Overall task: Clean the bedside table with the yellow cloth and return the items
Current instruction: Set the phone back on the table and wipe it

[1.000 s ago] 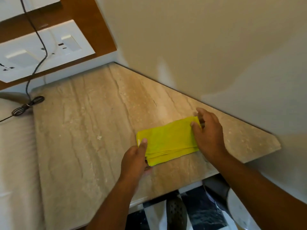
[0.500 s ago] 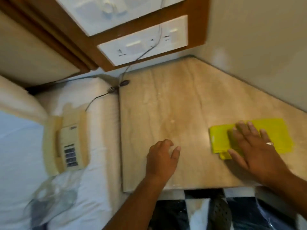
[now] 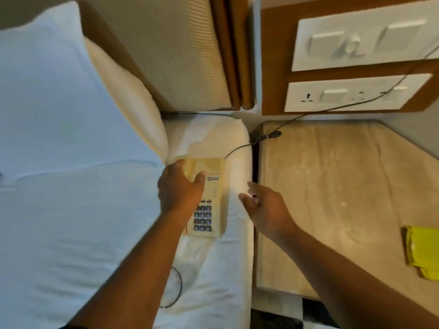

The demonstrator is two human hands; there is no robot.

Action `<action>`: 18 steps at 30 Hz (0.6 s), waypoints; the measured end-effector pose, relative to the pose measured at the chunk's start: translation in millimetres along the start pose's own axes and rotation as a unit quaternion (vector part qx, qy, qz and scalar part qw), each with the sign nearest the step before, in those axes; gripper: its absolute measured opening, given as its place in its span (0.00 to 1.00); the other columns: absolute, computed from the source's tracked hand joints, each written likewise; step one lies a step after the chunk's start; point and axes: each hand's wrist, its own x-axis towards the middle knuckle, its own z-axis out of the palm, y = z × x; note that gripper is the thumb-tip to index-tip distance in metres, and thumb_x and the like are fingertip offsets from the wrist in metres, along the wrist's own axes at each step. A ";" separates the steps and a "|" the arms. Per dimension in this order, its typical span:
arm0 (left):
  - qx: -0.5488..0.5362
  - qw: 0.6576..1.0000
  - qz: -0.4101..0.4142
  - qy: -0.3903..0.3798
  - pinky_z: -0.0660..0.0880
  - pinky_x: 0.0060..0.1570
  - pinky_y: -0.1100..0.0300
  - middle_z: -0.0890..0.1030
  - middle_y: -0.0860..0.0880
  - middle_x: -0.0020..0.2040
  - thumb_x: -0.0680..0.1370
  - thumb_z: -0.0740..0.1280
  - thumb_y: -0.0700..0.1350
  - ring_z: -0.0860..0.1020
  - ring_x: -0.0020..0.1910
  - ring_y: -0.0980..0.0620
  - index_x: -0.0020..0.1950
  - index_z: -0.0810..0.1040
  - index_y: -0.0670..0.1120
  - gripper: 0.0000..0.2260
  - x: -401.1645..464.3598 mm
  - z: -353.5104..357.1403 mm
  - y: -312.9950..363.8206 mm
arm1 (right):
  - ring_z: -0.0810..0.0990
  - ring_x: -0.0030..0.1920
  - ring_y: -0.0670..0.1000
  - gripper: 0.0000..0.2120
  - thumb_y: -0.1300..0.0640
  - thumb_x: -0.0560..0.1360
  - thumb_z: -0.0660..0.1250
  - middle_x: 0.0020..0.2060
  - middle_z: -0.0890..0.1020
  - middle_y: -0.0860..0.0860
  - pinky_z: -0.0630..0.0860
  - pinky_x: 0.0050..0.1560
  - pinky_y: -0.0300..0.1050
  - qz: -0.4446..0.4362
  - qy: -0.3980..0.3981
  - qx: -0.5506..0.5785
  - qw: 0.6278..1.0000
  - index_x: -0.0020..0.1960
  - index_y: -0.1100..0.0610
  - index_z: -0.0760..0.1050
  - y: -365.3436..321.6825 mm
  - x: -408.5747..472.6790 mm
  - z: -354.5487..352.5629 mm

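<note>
A beige telephone (image 3: 212,198) with a dark keypad lies on the white bed, close to the mattress edge. My left hand (image 3: 180,189) lies over its left part, fingers curled round the handset side and thumb across the top. My right hand (image 3: 263,204) hovers just right of the phone above the mattress edge, fingers loosely spread and holding nothing. The folded yellow cloth (image 3: 421,251) rests by itself at the right of the beige marble bedside table (image 3: 332,186), partly cut off by the frame edge.
A black cord (image 3: 266,136) runs from the phone past the table's back left corner up to the white socket panels (image 3: 356,92) on the wall. A pillow (image 3: 128,100) and padded headboard (image 3: 185,53) lie behind the phone. Another thin cable loop (image 3: 177,290) lies on the sheet.
My view has swung left onto the bed. My right hand left the yellow cloth and both hands moved over to the telephone, the left one taking hold of it.
</note>
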 end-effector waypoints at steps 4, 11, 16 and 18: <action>-0.003 0.988 -0.121 -0.100 0.73 0.58 0.48 0.74 0.40 0.67 0.72 0.70 0.62 0.74 0.63 0.38 0.71 0.68 0.42 0.35 35.9 0.0 -46.5 | 0.79 0.51 0.55 0.18 0.52 0.80 0.61 0.57 0.80 0.58 0.76 0.51 0.46 0.072 -0.041 0.033 0.996 0.64 0.63 0.73 -30.2 28.2 51.7; -0.160 0.966 -0.154 -0.131 0.69 0.34 0.58 0.79 0.45 0.53 0.76 0.66 0.60 0.77 0.44 0.50 0.64 0.72 0.45 0.24 36.7 33.2 -78.1 | 0.79 0.47 0.60 0.11 0.60 0.77 0.58 0.51 0.79 0.61 0.74 0.42 0.46 0.126 -0.006 0.048 0.991 0.52 0.64 0.75 -31.4 46.1 91.6; -0.160 0.973 -0.113 -0.125 0.74 0.39 0.55 0.80 0.47 0.53 0.76 0.66 0.61 0.78 0.46 0.48 0.64 0.72 0.47 0.23 24.7 34.7 -39.5 | 0.78 0.44 0.58 0.08 0.63 0.77 0.57 0.48 0.79 0.62 0.73 0.40 0.48 0.122 0.077 0.059 0.988 0.45 0.64 0.74 -24.2 37.5 57.6; -0.148 0.977 -0.082 -0.125 0.77 0.48 0.50 0.79 0.46 0.55 0.75 0.66 0.61 0.78 0.50 0.45 0.65 0.71 0.47 0.24 14.9 45.4 -6.5 | 0.78 0.45 0.59 0.07 0.63 0.77 0.57 0.47 0.78 0.61 0.72 0.39 0.46 0.126 0.117 0.061 0.983 0.43 0.61 0.73 -11.8 30.9 32.4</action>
